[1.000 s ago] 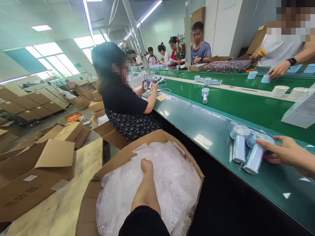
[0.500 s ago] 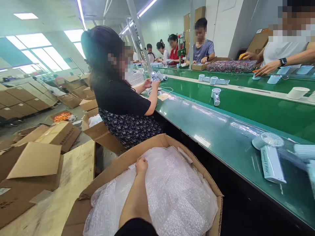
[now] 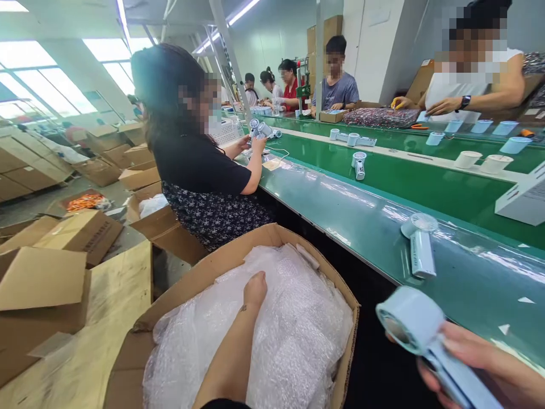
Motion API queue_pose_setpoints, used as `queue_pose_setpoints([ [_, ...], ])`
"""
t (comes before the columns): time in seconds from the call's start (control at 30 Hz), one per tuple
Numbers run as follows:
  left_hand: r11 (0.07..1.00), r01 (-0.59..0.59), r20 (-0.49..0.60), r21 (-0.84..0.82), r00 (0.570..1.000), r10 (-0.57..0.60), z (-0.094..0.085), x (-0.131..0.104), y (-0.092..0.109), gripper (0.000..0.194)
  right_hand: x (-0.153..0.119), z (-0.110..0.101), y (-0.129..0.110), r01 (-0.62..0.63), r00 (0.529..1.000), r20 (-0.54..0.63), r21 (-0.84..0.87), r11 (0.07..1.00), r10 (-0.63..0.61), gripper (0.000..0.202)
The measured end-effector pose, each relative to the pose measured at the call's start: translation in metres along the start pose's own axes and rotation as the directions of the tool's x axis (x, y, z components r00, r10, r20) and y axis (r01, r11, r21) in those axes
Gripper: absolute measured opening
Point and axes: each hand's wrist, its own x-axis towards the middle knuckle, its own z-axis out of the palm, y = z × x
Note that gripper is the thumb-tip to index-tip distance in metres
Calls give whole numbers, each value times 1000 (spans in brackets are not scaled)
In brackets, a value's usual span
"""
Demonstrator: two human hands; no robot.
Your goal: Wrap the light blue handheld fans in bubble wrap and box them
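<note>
Pale blue handheld plastic fan (image 3: 426, 341), round grille head on a flat handle, sits in right hand (image 3: 472, 363) at lower right, over the dark gap between box and green conveyor surface (image 3: 468, 284). Right hand wrapped closed around the handle, fan head pointing up-left. Looks light and rigid, smooth shell likely a bit slippery; grille probably the weak spot, so the handle is the sensible grip. Left hand (image 3: 254, 288) down in the big open brown cardboard box (image 3: 221, 264), fingers curled into the clear bubble-wrap sheets (image 3: 298, 335), seems to be pinching a sheet; soft, crinkly, near weightless stuff, grab anywhere. Second pale blue fan (image 3: 419, 247) lies flat on the surface, well apart from the held one. A seated person in a black top (image 3: 200, 165) handles fans further along. White box (image 3: 522, 199) at right edge. Flattened cartons (image 3: 42, 278) on the floor, left.
</note>
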Motion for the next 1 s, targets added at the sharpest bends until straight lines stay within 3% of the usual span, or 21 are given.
queue_pose_setpoints([
  [0.1, 987, -87, 0, -138, 996, 88, -3, -34, 35, 16, 38, 43, -17, 60, 992, 81, 364, 930, -95, 33],
  [0.17, 963, -142, 46, -230, 987, 157, -4, -64, 60, 21, 64, 59, -23, 44, 982, 148, 418, 907, -116, 44],
  [0.27, 907, -221, 155, -359, 944, 291, -9, -110, 90, 23, 96, 67, -25, -29, 966, 242, 438, 898, -86, 68],
  [0.37, 812, -192, 291, -551, 868, 403, -20, -141, 104, 16, 105, 63, -23, -104, 949, 313, 422, 901, -37, 64],
  [0.4, 777, -139, 300, -614, 869, 393, -23, -147, 107, 14, 103, 60, -21, -113, 944, 327, 403, 908, -28, 57],
  [0.5, 675, -14, 193, -738, 954, 230, -30, -158, 114, 20, 88, 55, -15, -114, 953, 301, 320, 940, 12, 44],
  [0.57, 654, -63, 85, -754, 978, 191, -31, -167, 123, 24, 76, 54, -11, -108, 973, 225, 290, 951, 42, 43],
  [0.6, 683, -161, 35, -712, 964, 263, -31, -173, 127, 24, 70, 54, -8, -97, 984, 170, 294, 951, 48, 44],
  [0.63, 709, -307, -13, -635, 922, 387, -31, -180, 131, 21, 64, 54, -7, -77, 993, 110, 306, 949, 45, 45],
  [0.67, 699, -480, -59, -530, 843, 534, -30, -187, 134, 18, 59, 54, -5, -50, 998, 53, 319, 946, 35, 45],
  [0.73, 560, -776, -119, -292, 610, 783, -28, -200, 136, 15, 47, 53, -2, 24, 999, -51, 338, 941, -7, 46],
  [0.77, 481, -852, -146, -205, 513, 846, -26, -205, 135, 15, 40, 53, 0, 66, 995, -91, 345, 936, -37, 46],
  [0.8, 433, -890, -174, -141, 453, 874, -22, -210, 134, 17, 34, 52, 2, 106, 990, -122, 351, 930, -67, 46],
  [0.83, 420, -903, -206, -90, 430, 879, -16, -214, 132, 18, 28, 51, 4, 138, 985, -149, 358, 923, -90, 46],
  [0.9, 477, -878, -268, -21, 465, 844, 0, -219, 131, 17, 18, 50, 10, 185, 972, -208, 378, 907, -111, 48],
  [0.93, 542, -840, -300, -5, 519, 801, 11, -221, 132, 16, 15, 51, 13, 201, 964, -242, 386, 900, -111, 51],
  [1.0, 711, -703, -335, -24, 676, 657, 31, -221, 140, 11, 11, 51, 19, 221, 945, -313, 393, 892, -96, 55],
])
